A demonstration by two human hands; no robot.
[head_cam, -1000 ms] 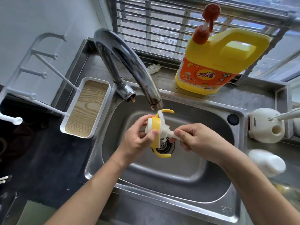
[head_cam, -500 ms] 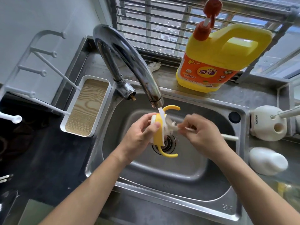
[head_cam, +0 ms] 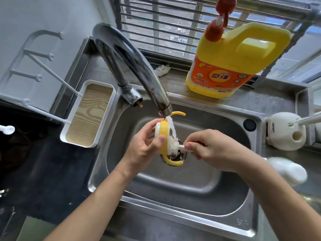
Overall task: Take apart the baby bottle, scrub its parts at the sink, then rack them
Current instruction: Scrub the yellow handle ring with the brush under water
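Since half a second ago the right hand (head_cam: pixel 215 150) has drawn its white brush (head_cam: pixel 174 145) back down against the yellow bottle collar (head_cam: pixel 165 136), fingers pinched on the brush's short handle. The left hand (head_cam: pixel 144 145) grips the collar, thumb across its rim, over the sink (head_cam: pixel 182 188) drain under the faucet (head_cam: pixel 132 66) stream. Left stands the white drying rack (head_cam: pixel 86 117); behind, a yellow detergent jug (head_cam: pixel 231 63).

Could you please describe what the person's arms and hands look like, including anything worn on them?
Both forearms come in bare from the bottom edge, with no sleeves in view. The left hand and right hand wear no gloves, and no rings, watch or bracelets show. The fingers are bare, with short, unpainted nails.
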